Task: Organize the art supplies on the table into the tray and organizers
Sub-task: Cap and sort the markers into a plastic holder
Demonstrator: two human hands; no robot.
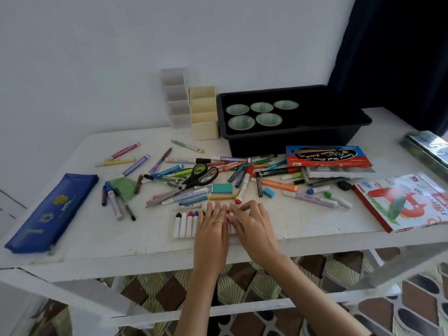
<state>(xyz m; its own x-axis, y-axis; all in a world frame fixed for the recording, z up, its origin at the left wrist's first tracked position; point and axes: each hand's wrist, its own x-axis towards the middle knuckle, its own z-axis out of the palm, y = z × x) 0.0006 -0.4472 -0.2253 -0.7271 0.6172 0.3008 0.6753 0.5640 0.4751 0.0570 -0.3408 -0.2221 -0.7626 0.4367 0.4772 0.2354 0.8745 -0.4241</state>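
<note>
Head camera looks down at a white table (pixel 97 243) with lots of art things on it. Near the front edge is a neat row of white markers (pixel 184 225) with coloured tips, lying side by side.

The left hand (pixel 211 226) lies flat on top of this row. Its fingers are straight and it is not holding anything. One finger has a ring (pixel 218 221) on it. The right hand (pixel 249 221) is just beside it, at the right end of the row. Its fingers are bent down onto the markers there, and an orange tip peeks out by them. I cannot tell if it is gripping a marker or only touching.

Behind the hands is a messy pile of pens and markers. Black scissors (pixel 198 175) lie on the pile, and a small teal block (pixel 221 188) sits just to their right. A big red-and-white marker (pixel 243 185) points toward the hands.

At the back, a black tray (pixel 291 139) has five green cups (pixel 241 122) in it. Just to its left stand a cream organizer (pixel 204 117) and a clear organizer (pixel 175 100), side by side.

A blue pencil case (pixel 52 209) lies far to the left. A red paint box (pixel 327 156) is in front of the tray. An oil pastels pack (pixel 412 202) lies on the right.
</note>
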